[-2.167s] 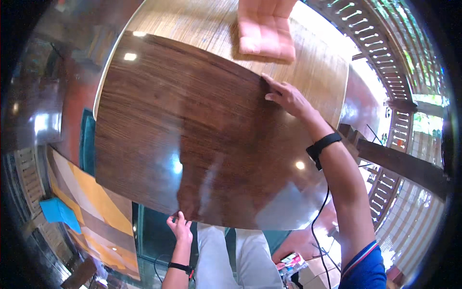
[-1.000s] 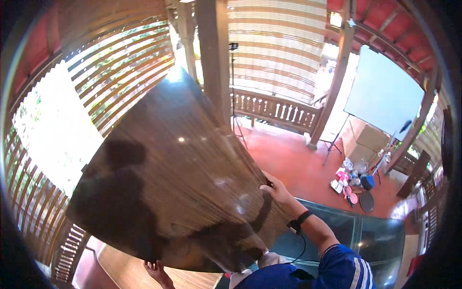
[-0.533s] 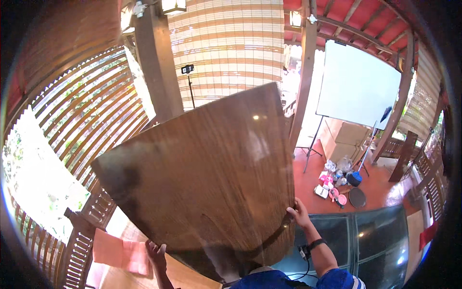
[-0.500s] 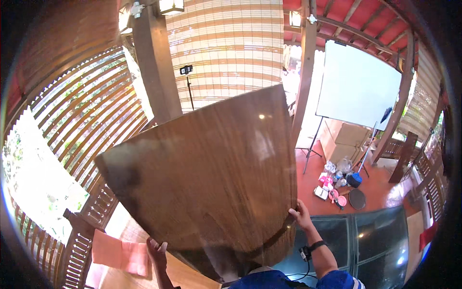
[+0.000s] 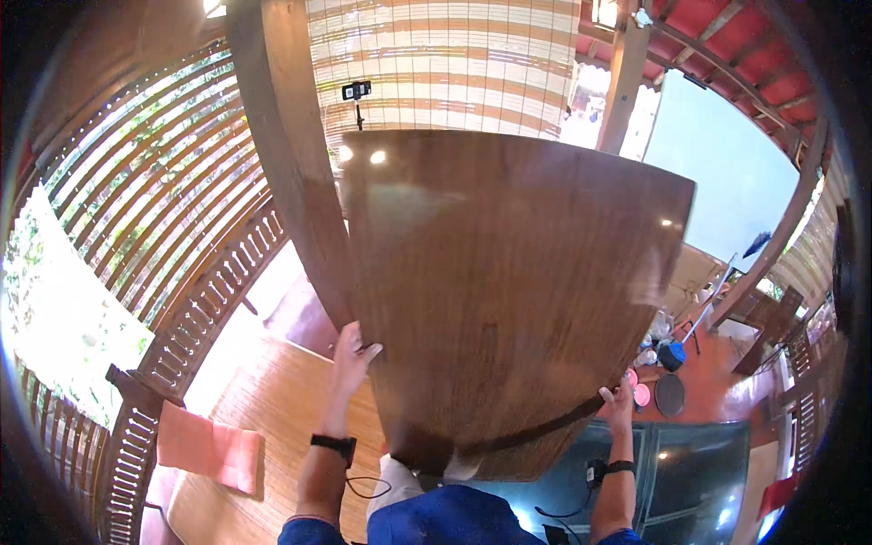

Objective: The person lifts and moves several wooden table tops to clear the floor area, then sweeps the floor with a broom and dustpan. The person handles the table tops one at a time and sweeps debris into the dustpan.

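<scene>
A large, glossy brown wooden board [image 5: 509, 291] stands raised in front of me and fills the middle of the view. My left hand [image 5: 352, 352] is closed on its left edge, with the thumb on the face towards me. Lower down on the right edge, my right hand [image 5: 619, 401] grips the board too. The fingers behind the board are hidden on both sides. A dark curved band crosses the board's lower part. Straps with small devices are on both my wrists.
At left, a light wooden surface [image 5: 272, 400] lies near a folded pink cushion [image 5: 211, 447] and a slatted railing [image 5: 218, 291]. A dark glass-topped surface [image 5: 695, 481] is at right. Beyond are a wooden post [image 5: 291, 154], a whiteboard [image 5: 727, 159], a broom and several small items on the red floor.
The board has turned from a leftward tilt to nearly level along its top, its upper part shifting right. My left hand has risen with its edge; both hands keep their grip.
</scene>
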